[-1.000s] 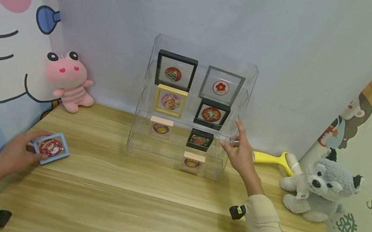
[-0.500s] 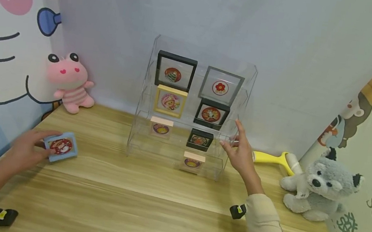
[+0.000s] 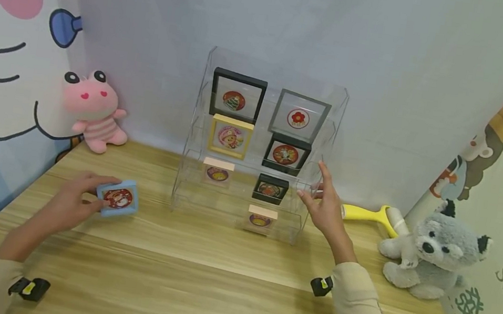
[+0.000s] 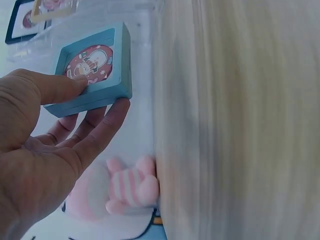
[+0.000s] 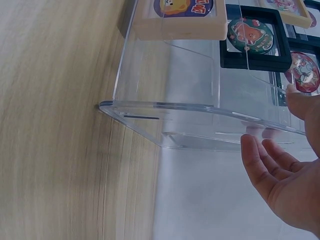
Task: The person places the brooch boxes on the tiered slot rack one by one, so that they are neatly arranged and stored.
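My left hand [image 3: 71,201] holds a light-blue square frame [image 3: 129,204] with a round red picture of a snowman. In the left wrist view the thumb lies across the frame's front and the fingers support it from behind and below. A clear acrylic display rack [image 3: 226,204] stands tiered at the back of the table. My right hand [image 3: 325,204] is at the rack's right side, fingers extended. In the right wrist view its fingertips are right at the outer side panel, with the thumb past the panel's edge, near a black frame [image 5: 256,61].
Several frames stand on the rack, including a yellow frame [image 3: 228,155] and a grey frame [image 3: 278,113]. A pink plush toy [image 3: 98,130] sits at the back left. On the right are a grey plush dog [image 3: 450,241] and a yellow-handled roller [image 3: 363,214]. Walls border the wooden table [image 3: 196,287].
My left hand has carried the blue frame to the right across the table, closer to the rack. The right hand and the rack have stayed in place.
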Demonstrator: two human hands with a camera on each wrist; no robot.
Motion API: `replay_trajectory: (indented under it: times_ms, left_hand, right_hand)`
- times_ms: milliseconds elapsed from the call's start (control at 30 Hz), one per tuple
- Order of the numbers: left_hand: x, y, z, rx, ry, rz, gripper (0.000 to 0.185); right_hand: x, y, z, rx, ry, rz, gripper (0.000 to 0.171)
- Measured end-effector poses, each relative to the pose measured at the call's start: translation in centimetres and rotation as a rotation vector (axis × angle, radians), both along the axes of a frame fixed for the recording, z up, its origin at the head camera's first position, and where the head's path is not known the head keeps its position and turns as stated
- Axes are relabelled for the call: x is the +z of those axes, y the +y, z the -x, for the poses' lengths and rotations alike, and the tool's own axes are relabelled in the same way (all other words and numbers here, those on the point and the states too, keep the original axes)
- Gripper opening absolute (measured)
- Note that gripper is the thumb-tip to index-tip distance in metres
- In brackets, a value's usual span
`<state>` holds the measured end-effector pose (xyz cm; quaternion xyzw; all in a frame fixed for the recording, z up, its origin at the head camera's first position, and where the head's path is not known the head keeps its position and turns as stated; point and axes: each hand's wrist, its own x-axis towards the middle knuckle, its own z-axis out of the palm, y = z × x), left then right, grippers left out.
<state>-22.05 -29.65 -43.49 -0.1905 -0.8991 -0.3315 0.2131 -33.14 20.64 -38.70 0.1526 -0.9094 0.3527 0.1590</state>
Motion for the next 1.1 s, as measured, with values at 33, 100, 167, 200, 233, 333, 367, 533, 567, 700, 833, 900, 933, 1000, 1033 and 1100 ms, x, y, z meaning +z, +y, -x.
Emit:
replay_trajectory:
  times_ms: [33,100,167,200,233,333,367,533,567,700,833,900,933,1000,1033,1100]
  left_hand:
    - [0.1,0.4,0.1,-0.008,0.002,0.004,0.049]
    - [0.4,1.3,0.3,-0.027,-0.003,0.010,0.049]
    - [0.7,2.3,0.6,-0.046,-0.010,0.010,0.048]
    - [0.8,2.8,0.7,-0.057,-0.020,0.008,0.048]
    - [0.9,3.2,0.9,-0.068,-0.030,0.005,0.048]
    - [1.1,4.7,1.5,-0.115,-0.078,-0.018,0.046]
    - [1.2,5.2,1.7,-0.130,-0.093,-0.027,0.045]
    - [1.7,7.8,2.5,-0.242,-0.123,-0.083,0.043]
    - [1.8,8.3,2.6,-0.261,-0.120,-0.090,0.043]
    - [2.4,10.1,3.5,-0.308,-0.118,-0.094,0.044]
    - [2.9,11.5,4.5,-0.323,-0.110,-0.064,0.044]
    - [3.1,12.1,5.1,-0.334,-0.097,-0.050,0.045]
    - [3.1,12.4,5.4,-0.339,-0.088,-0.042,0.045]
    - [3.2,12.8,5.9,-0.342,-0.071,-0.024,0.045]
    - [3.3,13.1,6.1,-0.342,-0.061,-0.018,0.045]
    - [3.3,13.5,6.6,-0.336,-0.035,0.011,0.044]
  right_hand:
    - [0.0,0.0,0.0,-0.001,0.002,0.002,0.081]
    - [-0.1,0.1,0.0,-0.004,0.003,0.002,0.081]
    - [-0.2,0.2,-0.1,-0.005,-0.002,0.002,0.081]
    - [-0.2,0.2,-0.1,-0.006,-0.004,0.002,0.081]
    - [-0.2,0.2,-0.2,-0.007,-0.006,0.004,0.081]
    - [-0.3,0.3,-0.2,-0.009,-0.010,0.006,0.081]
    - [-0.3,0.3,-0.2,-0.008,-0.011,0.006,0.081]
    - [-0.3,0.2,-0.1,-0.002,-0.008,0.007,0.081]
    - [-0.2,0.2,-0.1,-0.002,-0.006,0.006,0.081]
    - [-0.1,0.1,-0.1,-0.002,0.001,0.008,0.082]
    - [0.0,0.1,0.0,0.009,0.001,0.010,0.082]
    - [0.0,0.1,0.0,0.013,-0.001,0.011,0.082]
    - [0.0,0.1,0.0,0.013,-0.002,0.010,0.081]
    - [0.0,0.1,0.0,0.012,-0.005,0.010,0.081]
    - [0.0,0.1,0.0,0.012,-0.004,0.010,0.081]
    - [0.0,0.1,0.0,0.012,-0.004,0.013,0.081]
